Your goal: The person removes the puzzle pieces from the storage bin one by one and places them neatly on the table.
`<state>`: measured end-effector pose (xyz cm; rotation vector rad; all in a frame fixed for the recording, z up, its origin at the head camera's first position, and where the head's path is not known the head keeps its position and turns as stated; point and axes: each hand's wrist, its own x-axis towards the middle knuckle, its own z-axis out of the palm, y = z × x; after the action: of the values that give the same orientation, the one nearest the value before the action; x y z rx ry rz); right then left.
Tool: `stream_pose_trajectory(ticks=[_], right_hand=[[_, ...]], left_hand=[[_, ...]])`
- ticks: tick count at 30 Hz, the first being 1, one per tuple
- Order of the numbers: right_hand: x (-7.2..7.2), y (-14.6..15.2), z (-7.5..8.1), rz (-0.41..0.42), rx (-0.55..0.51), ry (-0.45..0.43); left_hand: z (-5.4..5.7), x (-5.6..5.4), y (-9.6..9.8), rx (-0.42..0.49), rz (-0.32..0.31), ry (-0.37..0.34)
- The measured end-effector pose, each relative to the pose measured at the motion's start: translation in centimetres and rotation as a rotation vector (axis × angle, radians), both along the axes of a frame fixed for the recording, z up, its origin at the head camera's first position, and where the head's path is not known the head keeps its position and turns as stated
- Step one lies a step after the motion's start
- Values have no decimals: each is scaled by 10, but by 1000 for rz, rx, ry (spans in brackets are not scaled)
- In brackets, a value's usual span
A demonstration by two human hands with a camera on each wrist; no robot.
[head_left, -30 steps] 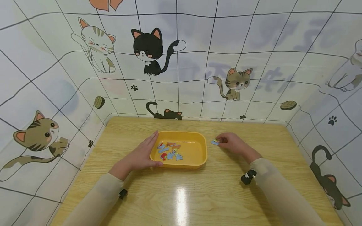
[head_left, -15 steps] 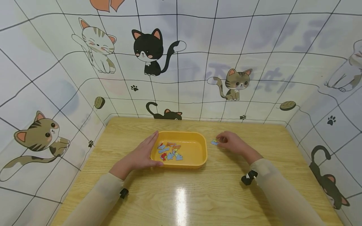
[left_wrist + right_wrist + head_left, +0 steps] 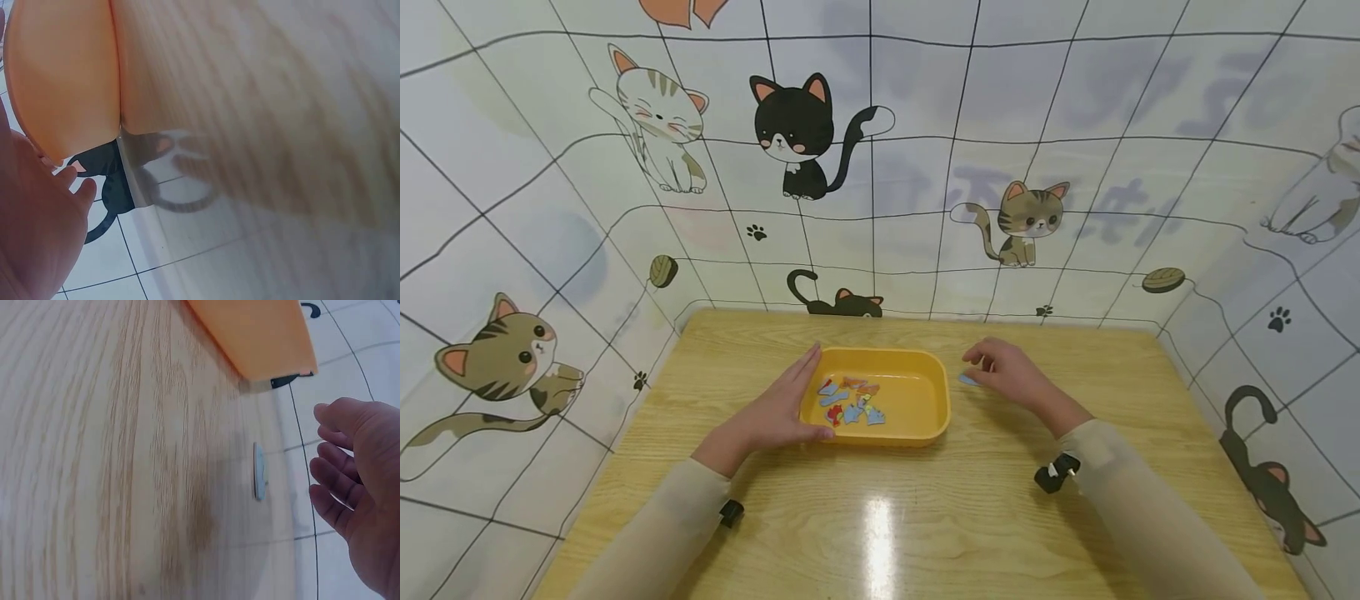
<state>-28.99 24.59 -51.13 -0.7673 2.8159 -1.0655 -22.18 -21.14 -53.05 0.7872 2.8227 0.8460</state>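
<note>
My left hand (image 3: 772, 410) holds the left end of a yellow tray (image 3: 917, 437), thumb along its near side and fingers at the far left corner. Inside the tray lie several small flat cut-out pieces (image 3: 852, 413) in blue, red and orange. Beyond the tray's right end, a thin light-blue piece (image 3: 967, 379) lies on the table, partly covered by my right hand (image 3: 1011, 373) in the head view. From the right wrist view, that hand sits above and apart from the flat piece (image 3: 259, 472), fingers loosely bent and holding nothing.
The wooden table (image 3: 925, 517) ends at the back against a white wall sheet (image 3: 910, 233) printed with cartoon cats and grid lines. Similar sheets rise on the left and right. A black wrist device (image 3: 1057, 472) sits on the right sleeve.
My right hand has let go of the blue piece and lifted slightly up and left from it. The piece stays on the table. My left hand and the tray keep their places.
</note>
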Motion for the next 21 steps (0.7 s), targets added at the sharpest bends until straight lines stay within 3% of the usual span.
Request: stream_pose_trajectory(ticks=[10,16,21], right_hand=[[12,-32,19,82,-48,122],[16,-58,30,140,-7,110],[16,-83,30,145,48,55]], left_hand=[[-2,0,0,-1,-7,-1],[-1,0,0,-7,-5,-10],[-2,0,0,-16,2,-13]])
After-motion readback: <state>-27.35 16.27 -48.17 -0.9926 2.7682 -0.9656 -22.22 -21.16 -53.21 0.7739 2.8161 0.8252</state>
